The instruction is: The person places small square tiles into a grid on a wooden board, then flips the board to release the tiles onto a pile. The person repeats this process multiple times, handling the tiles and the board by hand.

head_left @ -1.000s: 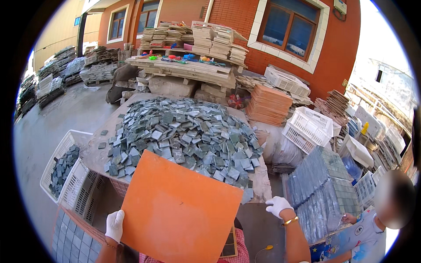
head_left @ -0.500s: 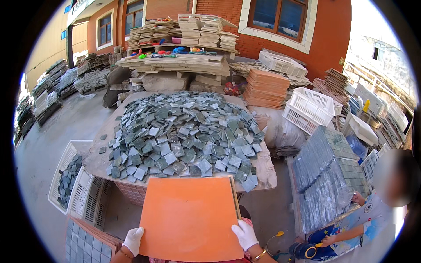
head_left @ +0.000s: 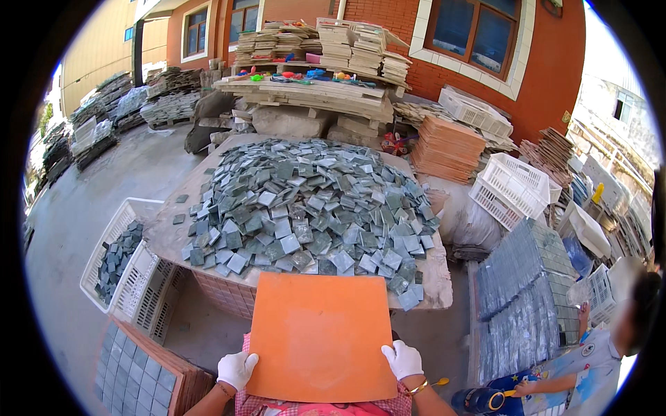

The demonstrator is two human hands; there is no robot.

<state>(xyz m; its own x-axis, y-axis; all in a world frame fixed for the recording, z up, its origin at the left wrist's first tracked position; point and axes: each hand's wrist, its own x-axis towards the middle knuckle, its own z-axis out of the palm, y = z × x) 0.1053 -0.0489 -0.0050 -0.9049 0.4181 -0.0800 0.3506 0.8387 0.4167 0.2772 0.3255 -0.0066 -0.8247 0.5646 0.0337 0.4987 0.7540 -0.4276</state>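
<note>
A flat, square orange board is held in front of my body, its broad plain face toward me. My left hand, in a white glove, grips its lower left edge. The gloved right hand has hold of the right edge, a little higher up. Both sets of fingertips are partly hidden by the board. Just beyond its far edge, a large heap of small grey-green square stone tiles covers much of a worn table.
At left are a white plastic crate with loose tiles and a stack of orange boards topped by gridded tiles. Wrapped tile stacks stand at right, beside a person holding a yellow-handled object. Beyond the table rise piled flat sheets.
The surroundings have shifted right in the picture. The board, still between both hands, appears slightly smaller and farther right; the dark strip along its right edge no longer shows.
</note>
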